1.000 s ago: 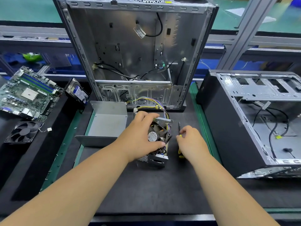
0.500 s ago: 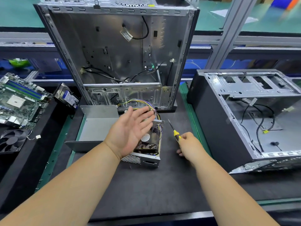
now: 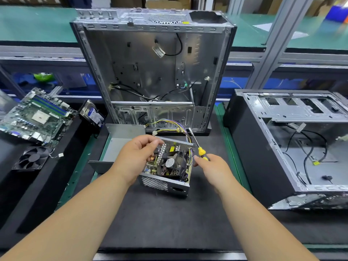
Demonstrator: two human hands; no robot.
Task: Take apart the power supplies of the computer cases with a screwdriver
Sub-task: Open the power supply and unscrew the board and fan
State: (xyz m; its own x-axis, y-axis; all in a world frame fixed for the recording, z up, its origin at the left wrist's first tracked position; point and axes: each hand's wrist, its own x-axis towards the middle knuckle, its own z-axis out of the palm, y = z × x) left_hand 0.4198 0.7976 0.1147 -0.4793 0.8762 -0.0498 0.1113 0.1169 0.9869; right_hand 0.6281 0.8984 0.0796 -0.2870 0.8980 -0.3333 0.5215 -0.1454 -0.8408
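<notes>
An uncovered power supply [image 3: 169, 176] with a small black fan and perforated metal walls lies on the black mat in the middle. My left hand [image 3: 135, 155] rests on its left side, fingers curled over the top edge. My right hand [image 3: 212, 166] is just to its right, holding a yellow-handled screwdriver [image 3: 197, 146] with the shaft pointing up and away. Coloured wires [image 3: 173, 125] run from the supply back toward the upright open computer case [image 3: 154, 72]. The supply's grey metal cover [image 3: 120, 146] lies to the left.
A second open case [image 3: 293, 144] lies on its side at the right. At the left are a motherboard [image 3: 35, 115], a hard drive [image 3: 92, 113] and a black fan [image 3: 32, 159]. A metal frame post [image 3: 271, 44] stands behind.
My left hand, open above the supply half a second ago, has closed onto its left edge. My right hand has lifted the screwdriver off the mat and brought it beside the supply.
</notes>
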